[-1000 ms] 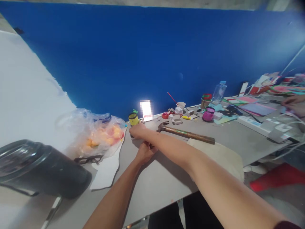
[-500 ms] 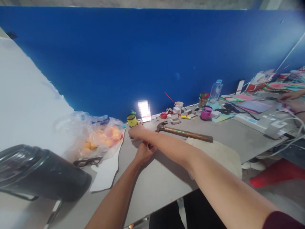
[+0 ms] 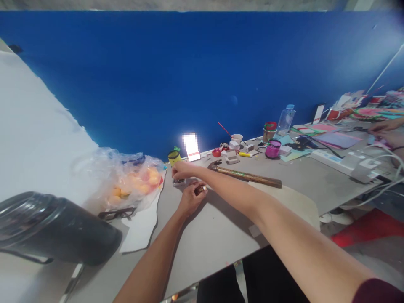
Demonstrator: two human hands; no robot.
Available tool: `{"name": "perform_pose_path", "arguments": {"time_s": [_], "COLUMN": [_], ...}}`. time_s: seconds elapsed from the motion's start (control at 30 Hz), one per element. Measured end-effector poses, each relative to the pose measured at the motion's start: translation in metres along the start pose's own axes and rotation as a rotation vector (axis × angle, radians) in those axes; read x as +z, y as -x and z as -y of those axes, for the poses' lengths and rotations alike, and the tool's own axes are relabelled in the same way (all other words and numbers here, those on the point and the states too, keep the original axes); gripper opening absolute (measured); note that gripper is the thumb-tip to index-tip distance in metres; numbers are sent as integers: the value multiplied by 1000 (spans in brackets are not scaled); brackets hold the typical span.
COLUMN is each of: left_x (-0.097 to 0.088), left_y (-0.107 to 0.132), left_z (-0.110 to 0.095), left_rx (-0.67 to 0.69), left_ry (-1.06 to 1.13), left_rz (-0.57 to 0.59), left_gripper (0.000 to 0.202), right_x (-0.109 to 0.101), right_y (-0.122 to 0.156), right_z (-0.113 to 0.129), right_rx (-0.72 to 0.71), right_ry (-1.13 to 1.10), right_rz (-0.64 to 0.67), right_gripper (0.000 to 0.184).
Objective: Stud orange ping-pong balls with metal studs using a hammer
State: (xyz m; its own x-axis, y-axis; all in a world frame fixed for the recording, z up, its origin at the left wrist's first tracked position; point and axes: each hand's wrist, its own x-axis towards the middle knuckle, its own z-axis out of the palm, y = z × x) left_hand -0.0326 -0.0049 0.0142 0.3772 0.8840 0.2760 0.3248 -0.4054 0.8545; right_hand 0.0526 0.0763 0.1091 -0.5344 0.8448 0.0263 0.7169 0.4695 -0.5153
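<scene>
My left hand (image 3: 189,201) is closed around a small, dark, shiny thing (image 3: 200,190), partly hidden by the fingers and too small to name. Reaching across in front of it, my right hand (image 3: 183,170) is held over a small grey box (image 3: 179,182) with what look like tiny metal bits inside. The fingers of that hand are bent together and point down at the box; whether anything is pinched in them is hidden. To the right, beyond my right forearm, a claw hammer (image 3: 246,175) with a wooden handle lies on the grey table (image 3: 208,248).
Near my right hand stand a yellow pot (image 3: 174,157) and a lit phone (image 3: 193,155). At left are a plastic bag of orange fruit (image 3: 135,181) and a large dark tumbler (image 3: 59,229). A power strip (image 3: 341,164) and another person's hands (image 3: 386,126) are at right.
My right hand has lifted slightly, showing more of the grey box. My left hand has turned a little, so the shiny thing in it shows more.
</scene>
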Motion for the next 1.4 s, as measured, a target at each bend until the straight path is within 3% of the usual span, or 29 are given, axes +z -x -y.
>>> {"name": "perform_pose_path", "arguments": {"time_s": [0.1,0.23,0.33,0.47,0.73,0.93,1.17,1.27,1.4], "left_x": [-1,-1,0,1,6,6,5,5,4], "left_y": [-1,-3,-3,-1,1,2,9,10,10], "left_z": [1,2,3,6,1,-4,-1,-3,-4], "left_rx": [-62,-88,-124,-173,-156,-62,-116,-125,-79], "left_ry": [132,216,276,309,119,-118,83,62,-14], "left_rz": [-52,-123,-138,-105,-185,-136,-175,-183,-181], "left_gripper": [37,39,44,52,44,36,46,51,39], "right_x": [-14,-21,-8,18,32,36,36,36,36], "right_y": [25,77,108,125,128,128,127,128,129], "right_z": [-18,-50,-74,-95,-105,-105,-107,-108,-107], "right_rx": [-37,90,157,225,232,186,208,218,208], "right_ry": [-371,-804,-1056,-1228,-1292,-1280,-1308,-1302,-1273], "right_rz": [-151,-272,-235,-229,-138,-158,-156,-150,-145], "right_gripper": [10,11,26,42,45,42,43,43,43]}}
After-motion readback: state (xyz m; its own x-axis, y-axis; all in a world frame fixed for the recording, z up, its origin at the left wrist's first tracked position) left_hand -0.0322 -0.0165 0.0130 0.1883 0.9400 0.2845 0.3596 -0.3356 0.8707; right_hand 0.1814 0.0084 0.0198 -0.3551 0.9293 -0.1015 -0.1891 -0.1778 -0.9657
